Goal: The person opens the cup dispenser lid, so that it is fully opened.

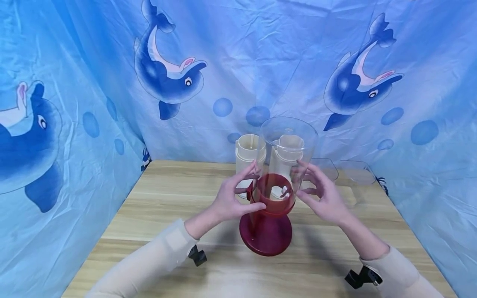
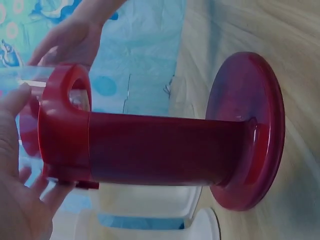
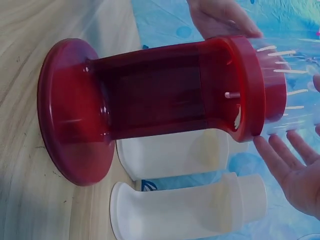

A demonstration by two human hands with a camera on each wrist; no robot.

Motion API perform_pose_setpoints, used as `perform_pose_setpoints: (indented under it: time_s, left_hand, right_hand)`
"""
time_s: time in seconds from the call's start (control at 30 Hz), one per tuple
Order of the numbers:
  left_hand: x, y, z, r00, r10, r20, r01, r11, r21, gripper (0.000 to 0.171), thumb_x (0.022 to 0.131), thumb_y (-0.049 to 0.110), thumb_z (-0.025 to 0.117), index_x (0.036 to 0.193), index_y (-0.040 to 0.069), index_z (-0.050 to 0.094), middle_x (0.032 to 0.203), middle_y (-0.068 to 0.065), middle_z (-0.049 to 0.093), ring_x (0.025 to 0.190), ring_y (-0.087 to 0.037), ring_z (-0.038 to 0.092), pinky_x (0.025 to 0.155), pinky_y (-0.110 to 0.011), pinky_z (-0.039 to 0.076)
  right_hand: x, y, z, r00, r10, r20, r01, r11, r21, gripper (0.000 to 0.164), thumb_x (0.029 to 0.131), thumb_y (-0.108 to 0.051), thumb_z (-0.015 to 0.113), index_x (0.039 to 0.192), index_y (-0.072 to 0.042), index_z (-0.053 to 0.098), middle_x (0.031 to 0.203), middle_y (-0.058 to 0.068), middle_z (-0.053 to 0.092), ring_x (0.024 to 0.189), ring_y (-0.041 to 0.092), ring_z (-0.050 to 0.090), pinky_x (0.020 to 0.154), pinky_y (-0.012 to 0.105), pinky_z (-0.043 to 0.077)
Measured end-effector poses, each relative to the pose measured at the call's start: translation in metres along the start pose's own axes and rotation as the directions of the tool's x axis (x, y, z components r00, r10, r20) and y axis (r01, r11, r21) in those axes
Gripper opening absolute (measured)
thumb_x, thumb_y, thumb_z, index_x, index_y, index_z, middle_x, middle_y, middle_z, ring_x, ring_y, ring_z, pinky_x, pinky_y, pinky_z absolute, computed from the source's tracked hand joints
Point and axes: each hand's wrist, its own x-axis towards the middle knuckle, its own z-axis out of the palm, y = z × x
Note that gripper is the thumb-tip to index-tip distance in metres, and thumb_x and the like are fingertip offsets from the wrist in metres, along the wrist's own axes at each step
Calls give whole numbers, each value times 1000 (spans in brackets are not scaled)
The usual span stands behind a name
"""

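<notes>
A red dispenser stand (image 1: 266, 238) with a round base is upright on the table, its column and ring collar (image 2: 62, 125) plain in the wrist views. A clear plastic canister (image 1: 270, 167), open and wide at the top, sits in or on the collar. My left hand (image 1: 229, 198) holds the canister's lower left side, its thumb across the front by the collar. From the right, my right hand (image 1: 324, 196) holds the canister between thumb and fingers. In the right wrist view its fingers (image 3: 275, 160) lie along the canister just above the collar.
Two white dispenser stands (image 3: 172, 155) (image 3: 195, 210) stand close behind the red one. Farther right lie clear plastic pieces (image 1: 357, 171) near the table's back edge. A blue dolphin-print curtain (image 1: 231, 62) hangs behind the wooden table (image 1: 160, 198).
</notes>
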Motion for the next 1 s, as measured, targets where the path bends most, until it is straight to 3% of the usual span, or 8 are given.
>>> perform_pose_setpoints:
  time_s: [0.2,0.33,0.47,0.6,0.73,0.87,1.0]
  left_hand:
    - [-14,22,19,991,-85,-105,91,994,57,110,78,20,97,168,25,35,158,-4,56,132,-27,66,93,-34,65]
    - [-11,23,18,991,-56,-121,69,992,105,111,74,25,99,166,27,36,158,-1,56,133,-24,63,95,-39,65]
    - [-2,13,6,997,-15,-80,23,995,101,120,65,25,102,165,27,37,160,-1,54,133,-24,61,98,-47,64]
    - [3,2,-3,999,4,33,-5,1000,9,125,64,17,102,168,23,33,159,-7,55,138,-28,60,104,-51,61]
    - [1,-4,-1,996,4,88,0,999,-45,126,68,10,100,170,20,27,152,-12,60,135,-30,63,103,-42,62]
    - [-4,1,5,1000,5,19,-5,1000,13,126,68,14,101,170,22,28,153,-12,61,132,-29,66,96,-35,64]
    - [-8,6,11,999,14,-45,-11,997,76,127,67,19,103,169,23,28,154,-15,58,135,-31,63,92,-35,66]
  right_hand:
    - [4,6,-1,995,-82,49,78,994,72,72,94,20,53,162,4,34,153,6,59,134,12,62,102,25,59]
    - [2,8,-2,991,-131,13,129,985,116,68,92,23,53,157,10,37,150,10,62,133,14,64,98,27,62]
    - [-3,5,-3,989,-142,-44,146,982,117,63,89,23,57,150,13,43,145,15,65,130,14,67,86,27,66]
    - [-7,3,-2,989,-138,-47,141,987,79,62,87,22,59,147,13,45,144,15,66,127,13,67,84,27,66]
    - [-6,0,3,992,-123,-19,124,990,66,65,87,20,60,150,11,42,144,13,64,130,13,66,84,27,67]
    - [1,-1,9,994,-106,-4,106,991,83,67,89,17,58,153,10,39,147,17,60,135,12,62,87,29,66]
    - [7,1,12,995,-99,4,98,988,117,56,91,14,54,146,12,41,154,10,54,139,13,59,92,30,65]
